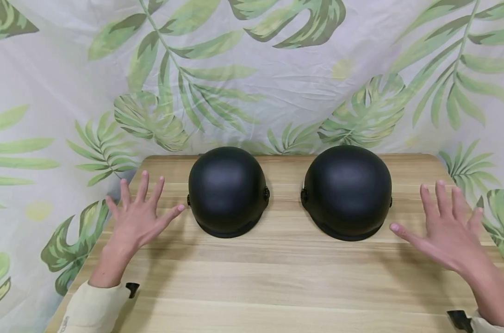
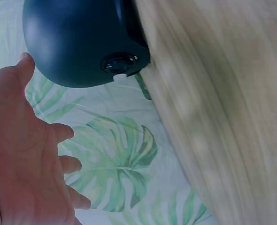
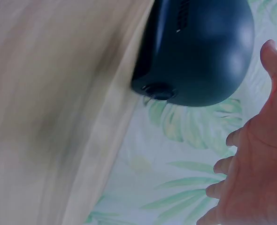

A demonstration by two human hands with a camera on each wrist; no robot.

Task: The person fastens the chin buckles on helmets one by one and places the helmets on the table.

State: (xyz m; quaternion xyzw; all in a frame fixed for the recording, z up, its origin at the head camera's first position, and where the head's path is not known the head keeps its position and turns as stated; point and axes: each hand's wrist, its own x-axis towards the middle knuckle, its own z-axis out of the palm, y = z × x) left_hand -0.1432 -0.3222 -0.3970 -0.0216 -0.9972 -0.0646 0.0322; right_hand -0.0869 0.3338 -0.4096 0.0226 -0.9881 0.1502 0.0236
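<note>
Two matte black helmets rest dome up on the wooden table, side by side with a gap between them. My left hand (image 1: 137, 224) is spread wide to the left of the left helmet (image 1: 227, 192), its thumb tip close to that shell. In the left wrist view a round black fitting (image 2: 119, 63) shows on the helmet's side. My right hand (image 1: 451, 231) is held with fingers spread to the right of the right helmet (image 1: 347, 192), apart from it. Neither hand holds anything. The helmets' insides are hidden.
The wooden table (image 1: 252, 282) has light grain and rounded far corners. Behind it and along its sides hangs a pale cloth (image 1: 293, 92) printed with green leaves. Black straps or mounts (image 1: 460, 320) show at both wrists.
</note>
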